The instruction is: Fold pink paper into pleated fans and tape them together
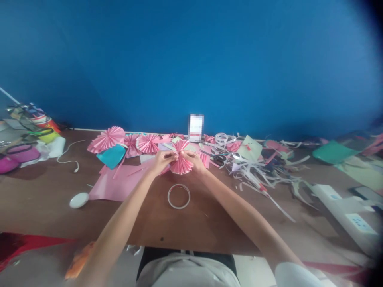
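A pleated pink paper rosette [181, 164] is held up over the middle of the brown table. My left hand [163, 161] pinches its left side near the centre, fingers closed. On its right side, my right hand [194, 160] grips it with thumb and fingers close to the centre. A thin white ring [178, 196] lies on the table just below the hands. More pink pleated rosettes [149, 143] stand behind and to the left, beside a teal paper piece [111, 156]. Flat pink paper [115, 184] lies left of my left hand.
A phone-like screen [196, 127] stands against the blue wall. White paper strips [257, 171] are heaped at the right, with a power strip [344, 211] beyond. At the left are a white round disc [79, 200], a white cable [68, 161] and magenta items [24, 152].
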Tool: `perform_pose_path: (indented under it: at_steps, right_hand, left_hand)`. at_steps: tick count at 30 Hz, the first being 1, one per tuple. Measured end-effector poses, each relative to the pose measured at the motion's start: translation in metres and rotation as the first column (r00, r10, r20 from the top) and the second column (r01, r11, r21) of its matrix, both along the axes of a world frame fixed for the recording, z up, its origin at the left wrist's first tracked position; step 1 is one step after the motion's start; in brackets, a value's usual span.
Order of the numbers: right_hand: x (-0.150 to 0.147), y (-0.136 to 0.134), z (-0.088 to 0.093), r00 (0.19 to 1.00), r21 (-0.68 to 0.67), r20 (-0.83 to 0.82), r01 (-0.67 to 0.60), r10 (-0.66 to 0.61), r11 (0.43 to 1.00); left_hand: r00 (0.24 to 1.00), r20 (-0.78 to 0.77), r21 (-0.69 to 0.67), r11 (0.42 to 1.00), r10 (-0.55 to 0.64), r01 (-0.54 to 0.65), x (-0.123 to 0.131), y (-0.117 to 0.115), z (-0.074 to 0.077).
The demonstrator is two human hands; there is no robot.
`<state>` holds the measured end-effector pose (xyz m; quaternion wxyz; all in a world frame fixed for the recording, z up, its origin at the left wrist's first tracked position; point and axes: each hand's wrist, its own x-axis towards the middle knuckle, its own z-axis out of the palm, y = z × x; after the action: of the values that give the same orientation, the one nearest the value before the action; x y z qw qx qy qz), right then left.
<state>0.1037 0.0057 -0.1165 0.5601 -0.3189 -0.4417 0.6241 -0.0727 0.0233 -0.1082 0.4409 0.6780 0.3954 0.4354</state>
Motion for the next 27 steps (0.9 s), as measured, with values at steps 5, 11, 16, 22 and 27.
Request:
perform_pose_path:
  at_steps: [5, 11, 16, 22, 27]
  right_hand:
    - [0.005, 0.008, 0.001, 0.982, 0.122, 0.139, 0.112, -0.129, 0.986]
    - [0.012, 0.01, 0.003, 0.947, 0.24, 0.261, 0.126, -0.189, 0.963]
    - [0.017, 0.009, 0.003, 0.838, 0.43, 0.462, 0.074, -0.29, 0.9]
    - [0.024, 0.005, 0.003, 0.665, 0.561, 0.636, -0.048, -0.393, 0.826]
    - [0.022, 0.001, -0.004, 0.459, 0.632, 0.698, -0.032, -0.55, 0.775]
  left_hand:
    - [0.989, 0.097, -0.009, 0.994, 0.113, -0.113, 0.017, -0.006, -0.004]
    - [0.959, 0.215, -0.133, 0.978, 0.186, -0.16, 0.028, -0.01, -0.012]
    - [0.962, 0.228, -0.178, 0.978, 0.151, -0.112, 0.029, -0.01, -0.013]
    - [0.972, 0.202, -0.175, 0.981, 0.123, -0.088, 0.031, -0.007, -0.016]
    - [0.98, 0.156, -0.148, 0.984, 0.125, -0.102, 0.039, -0.006, -0.018]
